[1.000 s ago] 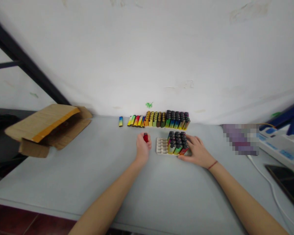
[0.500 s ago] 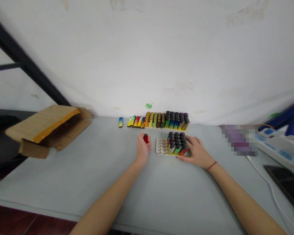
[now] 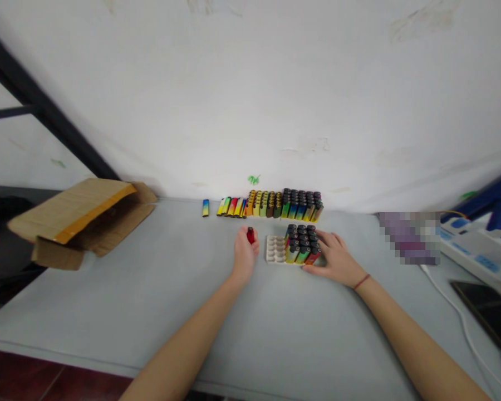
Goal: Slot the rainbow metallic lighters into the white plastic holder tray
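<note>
**Left hand edges toward the tray**

Since a moment ago, the left hand (image 3: pixel 244 257) has crept slightly right, fingers clenched around a red lighter (image 3: pixel 250 235) held upright just left of the white tray (image 3: pixel 274 249). The right hand (image 3: pixel 336 259) lies relaxed, fingers spread against the tray's right side. Black-capped lighters (image 3: pixel 303 242) fill its right part; the left slots stand empty. More lighters (image 3: pixel 275 204) wait along the wall.

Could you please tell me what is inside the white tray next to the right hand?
Upright lighters with black caps fill the right part of the tray; its left sockets stand empty. Their bases sit hidden in the sockets.
</note>
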Demonstrator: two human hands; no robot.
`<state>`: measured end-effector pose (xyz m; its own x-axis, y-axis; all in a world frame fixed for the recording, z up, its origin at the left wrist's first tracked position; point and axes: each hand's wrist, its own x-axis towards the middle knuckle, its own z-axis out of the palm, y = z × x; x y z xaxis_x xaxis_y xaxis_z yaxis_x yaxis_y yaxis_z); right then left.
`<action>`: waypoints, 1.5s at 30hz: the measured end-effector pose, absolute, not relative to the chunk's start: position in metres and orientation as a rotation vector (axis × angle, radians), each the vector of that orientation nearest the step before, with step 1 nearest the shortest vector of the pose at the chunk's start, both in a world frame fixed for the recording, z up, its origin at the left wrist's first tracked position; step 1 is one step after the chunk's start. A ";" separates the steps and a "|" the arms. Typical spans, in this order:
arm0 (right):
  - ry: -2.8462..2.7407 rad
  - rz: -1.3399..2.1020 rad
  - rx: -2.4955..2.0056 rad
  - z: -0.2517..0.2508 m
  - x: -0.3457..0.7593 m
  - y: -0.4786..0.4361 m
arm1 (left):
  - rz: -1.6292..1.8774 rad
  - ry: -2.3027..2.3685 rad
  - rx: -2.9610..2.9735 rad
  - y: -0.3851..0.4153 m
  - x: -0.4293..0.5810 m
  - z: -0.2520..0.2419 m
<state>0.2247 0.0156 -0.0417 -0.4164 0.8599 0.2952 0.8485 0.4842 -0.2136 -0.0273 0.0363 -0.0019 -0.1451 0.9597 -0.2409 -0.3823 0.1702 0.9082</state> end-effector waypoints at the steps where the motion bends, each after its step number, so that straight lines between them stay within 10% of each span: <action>1: -2.372 0.046 -1.430 -0.042 0.225 0.016 | 1.354 1.144 0.717 0.037 -0.028 -0.004; 45: -2.378 0.057 -1.437 -0.043 0.224 0.017 | 1.226 1.135 1.831 0.043 -0.025 -0.007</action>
<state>0.2241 0.0169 -0.0429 -0.4175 0.8635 0.2830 0.8490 0.4816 -0.2172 -0.0255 0.0434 -0.0071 0.1874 0.9094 0.3714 0.3003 -0.4130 0.8598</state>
